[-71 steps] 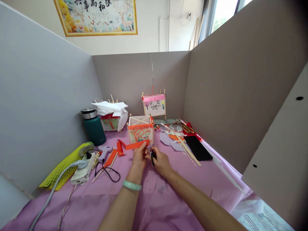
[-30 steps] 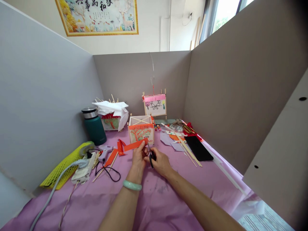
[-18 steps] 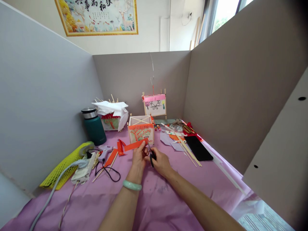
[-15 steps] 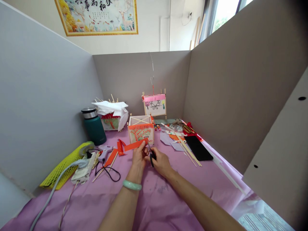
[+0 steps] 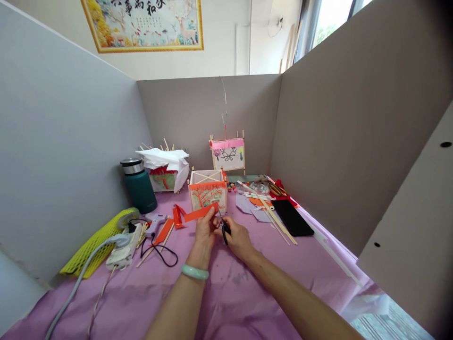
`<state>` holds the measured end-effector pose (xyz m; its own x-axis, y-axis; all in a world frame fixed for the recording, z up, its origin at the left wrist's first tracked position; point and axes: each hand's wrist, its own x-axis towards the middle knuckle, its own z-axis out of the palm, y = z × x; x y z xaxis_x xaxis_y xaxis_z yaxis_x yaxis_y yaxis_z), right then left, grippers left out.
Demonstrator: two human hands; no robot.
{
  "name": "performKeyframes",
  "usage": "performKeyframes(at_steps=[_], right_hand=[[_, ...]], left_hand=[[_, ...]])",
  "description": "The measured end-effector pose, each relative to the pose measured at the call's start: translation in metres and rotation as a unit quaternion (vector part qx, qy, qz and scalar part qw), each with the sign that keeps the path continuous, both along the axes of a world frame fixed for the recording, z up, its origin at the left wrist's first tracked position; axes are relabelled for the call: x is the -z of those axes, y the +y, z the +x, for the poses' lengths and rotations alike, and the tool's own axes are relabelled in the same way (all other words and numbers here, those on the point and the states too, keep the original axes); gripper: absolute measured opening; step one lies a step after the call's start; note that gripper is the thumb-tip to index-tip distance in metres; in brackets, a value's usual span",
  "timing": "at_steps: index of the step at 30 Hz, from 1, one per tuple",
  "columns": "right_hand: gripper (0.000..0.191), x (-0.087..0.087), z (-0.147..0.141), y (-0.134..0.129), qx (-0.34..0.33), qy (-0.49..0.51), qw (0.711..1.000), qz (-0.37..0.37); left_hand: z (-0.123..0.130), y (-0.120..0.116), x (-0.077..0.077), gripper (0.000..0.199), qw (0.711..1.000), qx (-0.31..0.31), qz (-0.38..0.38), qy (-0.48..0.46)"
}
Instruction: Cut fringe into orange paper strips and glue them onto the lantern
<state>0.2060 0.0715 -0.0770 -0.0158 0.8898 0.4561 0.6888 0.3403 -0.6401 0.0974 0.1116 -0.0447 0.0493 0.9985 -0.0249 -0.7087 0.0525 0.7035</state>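
Observation:
Between the thumb and fingers of my left hand [image 5: 205, 229] is a strip of orange paper [image 5: 197, 214], stretching out to the left. My right hand [image 5: 238, 238] grips black-handled scissors [image 5: 225, 230], their blades pointing up at the strip's right end. Whether the blades touch the paper I cannot tell. Just beyond my hands stands a box-shaped paper lantern [image 5: 207, 193] with a stick frame, an orange fringe and a painted tree. A folded piece of orange paper [image 5: 178, 216] lies left of the strip.
At left are a green bottle [image 5: 139, 186], a glue gun [image 5: 154, 224], a power strip [image 5: 123, 250] and yellow netting [image 5: 92, 245]. Another lantern [image 5: 229, 155] hangs behind. To the right lie a black phone [image 5: 292, 217] and wooden sticks [image 5: 278, 221]. Grey partitions [image 5: 212, 108] enclose the table.
Almost nothing differs. Both hands, the orange strip and the scissors keep nearly the same position, with only a very slight shift of the whole view.

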Motion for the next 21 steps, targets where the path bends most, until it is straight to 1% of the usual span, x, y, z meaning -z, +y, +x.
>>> performKeyframes(at_steps=[7,13,21], right_hand=[[0.027,-0.0003,0.0006,-0.0001,0.001,-0.002,1.000,0.001],[0.027,-0.0023,-0.0010,-0.0017,0.008,0.004,1.000,0.002],[0.028,-0.0025,-0.0008,-0.0025,0.006,0.009,1.000,0.011]], left_hand=[[0.0000,0.0002,0.0002,0.042,1.000,-0.002,0.004,-0.008],[-0.0010,0.0019,0.0022,0.042,1.000,0.010,-0.005,0.015],[-0.0004,0.0032,0.0057,0.043,0.999,0.029,0.002,0.026]])
